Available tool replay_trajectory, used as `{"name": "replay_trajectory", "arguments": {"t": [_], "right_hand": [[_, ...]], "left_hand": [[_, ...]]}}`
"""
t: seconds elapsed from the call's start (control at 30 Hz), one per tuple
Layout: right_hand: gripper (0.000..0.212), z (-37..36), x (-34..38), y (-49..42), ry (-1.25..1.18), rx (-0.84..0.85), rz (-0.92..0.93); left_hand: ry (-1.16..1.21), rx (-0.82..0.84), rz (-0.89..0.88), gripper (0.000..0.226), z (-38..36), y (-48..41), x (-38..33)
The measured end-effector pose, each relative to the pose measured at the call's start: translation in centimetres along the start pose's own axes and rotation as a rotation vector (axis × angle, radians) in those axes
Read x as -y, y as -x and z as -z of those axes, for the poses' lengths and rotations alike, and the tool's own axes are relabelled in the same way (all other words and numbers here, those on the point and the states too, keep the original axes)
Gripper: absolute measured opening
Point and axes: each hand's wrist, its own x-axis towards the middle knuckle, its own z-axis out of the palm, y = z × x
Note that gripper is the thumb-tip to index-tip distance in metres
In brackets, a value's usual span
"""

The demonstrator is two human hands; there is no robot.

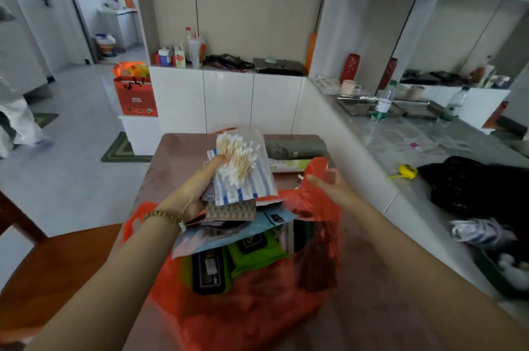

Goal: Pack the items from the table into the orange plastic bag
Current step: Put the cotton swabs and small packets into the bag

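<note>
The orange bag (243,302) lies open on the table (177,156); the right hand (332,184) pinches its far rim, holding the mouth wide; the left hand (200,187), fingers closed round a stack of packets (240,179), hovers above so they can drop in.

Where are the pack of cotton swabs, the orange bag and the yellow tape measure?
pack of cotton swabs (239,157), head view, on the swab bundle.
orange bag (243,313), head view, on its near wall.
yellow tape measure (408,171), head view, on its case.
</note>
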Motion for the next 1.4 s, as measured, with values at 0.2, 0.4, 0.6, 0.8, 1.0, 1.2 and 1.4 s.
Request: {"name": "replay_trajectory", "arguments": {"t": [0.2,0.4,0.6,0.8,1.0,1.2,1.4], "right_hand": [[0.020,-0.2,-1.2,1.6,0.008,0.296,-0.013],[0.028,6.0,3.4,4.4,-0.484,0.540,-0.076],[0.074,10.8,2.8,5.2,-0.706,0.634,-0.144],[0.070,10.0,3.8,5.1,-0.616,0.663,-0.108],[0.052,8.5,4.4,4.5,-0.426,0.664,-0.073],[0.069,8.3,6.2,2.9,0.249,0.570,-0.007],[0.074,8.2,5.8,-3.1,0.355,0.500,-0.104]], "left_hand": [[-0.091,0.030,0.019,0.056,-0.5,0.7,-0.2],[-0.240,0.064,-0.071,0.117,-1.4,0.2,-0.1],[-0.428,0.116,-0.191,0.077,-4.2,-0.1,0.8],[-1.190,0.489,-0.176,0.093,-7.8,-0.5,6.0],[-0.890,0.310,-0.310,0.066,-7.5,-2.2,5.2],[-0.718,0.131,-0.386,0.039,-5.7,-4.0,-0.3],[-0.632,0.029,-0.325,0.040,-4.8,-8.9,-1.1]]}}
